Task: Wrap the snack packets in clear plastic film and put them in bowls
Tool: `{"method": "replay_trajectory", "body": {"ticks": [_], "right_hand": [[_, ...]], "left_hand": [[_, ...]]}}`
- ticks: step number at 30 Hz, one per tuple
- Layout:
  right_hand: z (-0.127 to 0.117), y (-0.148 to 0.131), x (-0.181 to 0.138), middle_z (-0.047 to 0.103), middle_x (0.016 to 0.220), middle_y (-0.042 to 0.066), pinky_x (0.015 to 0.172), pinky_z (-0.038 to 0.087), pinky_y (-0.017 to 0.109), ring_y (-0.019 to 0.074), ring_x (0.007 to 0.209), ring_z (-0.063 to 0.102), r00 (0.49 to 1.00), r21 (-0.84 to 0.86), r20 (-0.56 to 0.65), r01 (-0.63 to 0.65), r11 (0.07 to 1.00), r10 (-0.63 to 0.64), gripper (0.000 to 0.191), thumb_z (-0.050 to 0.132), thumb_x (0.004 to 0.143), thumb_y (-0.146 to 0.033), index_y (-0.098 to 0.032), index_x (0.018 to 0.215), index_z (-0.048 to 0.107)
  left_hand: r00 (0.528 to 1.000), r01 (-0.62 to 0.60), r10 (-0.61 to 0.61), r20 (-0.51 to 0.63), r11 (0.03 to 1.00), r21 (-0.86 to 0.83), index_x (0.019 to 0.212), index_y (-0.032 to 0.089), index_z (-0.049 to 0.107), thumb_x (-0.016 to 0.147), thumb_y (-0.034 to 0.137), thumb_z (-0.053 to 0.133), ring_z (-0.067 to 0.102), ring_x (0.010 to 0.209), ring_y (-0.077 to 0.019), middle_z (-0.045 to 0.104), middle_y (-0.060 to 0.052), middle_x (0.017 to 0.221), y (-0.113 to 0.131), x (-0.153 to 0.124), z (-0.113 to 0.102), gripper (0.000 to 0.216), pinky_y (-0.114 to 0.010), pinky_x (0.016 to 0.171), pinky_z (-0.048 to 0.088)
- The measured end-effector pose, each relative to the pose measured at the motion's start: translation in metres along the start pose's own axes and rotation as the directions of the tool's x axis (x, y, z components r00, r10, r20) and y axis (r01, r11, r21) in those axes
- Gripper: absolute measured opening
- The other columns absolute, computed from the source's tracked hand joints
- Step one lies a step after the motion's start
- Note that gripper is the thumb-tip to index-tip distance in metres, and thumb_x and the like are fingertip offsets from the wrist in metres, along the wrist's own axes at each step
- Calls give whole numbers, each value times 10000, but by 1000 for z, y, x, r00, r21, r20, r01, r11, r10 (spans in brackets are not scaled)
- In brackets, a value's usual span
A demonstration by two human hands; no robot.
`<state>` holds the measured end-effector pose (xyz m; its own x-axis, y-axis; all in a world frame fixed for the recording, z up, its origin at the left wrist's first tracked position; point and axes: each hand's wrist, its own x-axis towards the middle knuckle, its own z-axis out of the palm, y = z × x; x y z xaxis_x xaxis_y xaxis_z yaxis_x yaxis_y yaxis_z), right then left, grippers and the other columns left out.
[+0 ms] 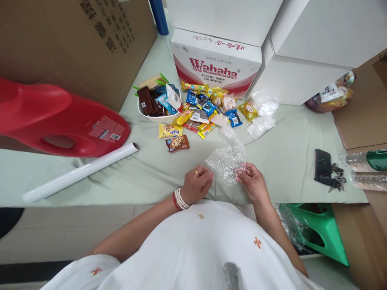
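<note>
A clear plastic bag (225,163), crinkled and thin, is pinched at its lower right by the thumb and fingers of my right hand (252,181). My left hand (197,185), with a ring and beaded bracelets, is curled closed just beside the bag's left edge. Whether anything sits in those fingers is hidden. Beyond the bag lies a pile of wrapped snacks (208,106) in yellow, blue and red packets. Two cookie packets, one yellow (170,130) and one brown (177,143), lie apart from it. More packets fill a white bowl (159,119) to the left.
Crumpled clear bags (264,112) lie right of the pile. Behind stands a white and red Wahaha box (216,66). A red jug (99,121) and a white roll (81,173) occupy the left. Keys (337,179), a black case (323,166) and bottles (375,161) are at right.
</note>
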<state>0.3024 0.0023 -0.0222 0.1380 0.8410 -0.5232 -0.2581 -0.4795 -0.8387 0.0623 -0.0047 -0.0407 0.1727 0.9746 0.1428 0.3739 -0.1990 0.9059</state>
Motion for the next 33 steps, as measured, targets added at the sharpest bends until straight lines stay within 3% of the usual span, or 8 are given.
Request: {"method": "replay_trajectory", "body": {"ticks": [6,10,16,23,26,29,31,33], "right_hand": [[3,-2,-3,719,826,-4,713,607,323,172,770,671,1000,6,0,-9,1000,9,564,966,569,-397,-233,1001,642],[1,-3,-5,721,836,-5,724,615,319,164,770,678,999,-8,2,33,999,-33,550,955,599,-405,-235,1016,639],[-1,1,-6,711,843,-19,735,601,315,168,779,683,993,-115,-19,116,987,-119,522,890,673,-434,-242,1070,611],[-8,3,-11,755,972,46,769,579,354,216,857,702,938,-563,43,308,767,-344,295,714,830,-413,-233,1051,639],[-10,4,-8,742,930,33,723,604,357,207,802,691,956,-452,22,271,850,-293,393,748,799,-416,-237,1126,623],[-12,4,-2,708,857,10,686,623,357,196,758,677,978,-234,-15,200,951,-209,455,819,745,-467,-239,1079,610],[-12,3,0,711,867,13,750,635,377,197,790,691,982,-124,-28,180,976,-185,471,840,735,-495,-239,1056,609],[-11,3,0,731,981,41,871,627,409,206,897,716,979,-51,-38,200,978,-202,448,802,788,-523,-235,1073,610]], "left_hand": [[956,-216,207,208,976,25,1041,398,798,850,250,747,595,1046,-270,703,-84,1045,5,13,11,246,-455,1021,374],[915,-371,354,194,927,62,1066,436,771,867,228,755,599,1084,-242,723,-48,1092,2,17,23,288,-435,1038,389],[708,-640,707,11,634,434,1207,395,691,869,186,696,563,1255,-228,709,-27,1229,7,22,29,398,-435,1089,388],[555,-827,656,511,498,260,1354,329,637,917,159,572,454,1463,-266,657,-59,1430,42,69,30,473,-599,1277,98],[592,-761,507,626,608,226,1074,233,741,978,261,572,650,1135,-247,759,-82,1058,41,80,32,197,-536,1197,310],[701,-540,358,617,831,131,820,190,716,997,351,551,647,814,-186,701,-61,848,32,77,36,290,-373,909,493],[816,-227,198,543,974,-14,747,179,685,980,393,560,609,716,-157,670,-47,789,27,70,41,341,-301,750,485],[880,170,-58,471,965,-198,706,170,653,952,439,579,595,662,-148,660,-38,724,22,62,47,371,-275,669,475]]}}
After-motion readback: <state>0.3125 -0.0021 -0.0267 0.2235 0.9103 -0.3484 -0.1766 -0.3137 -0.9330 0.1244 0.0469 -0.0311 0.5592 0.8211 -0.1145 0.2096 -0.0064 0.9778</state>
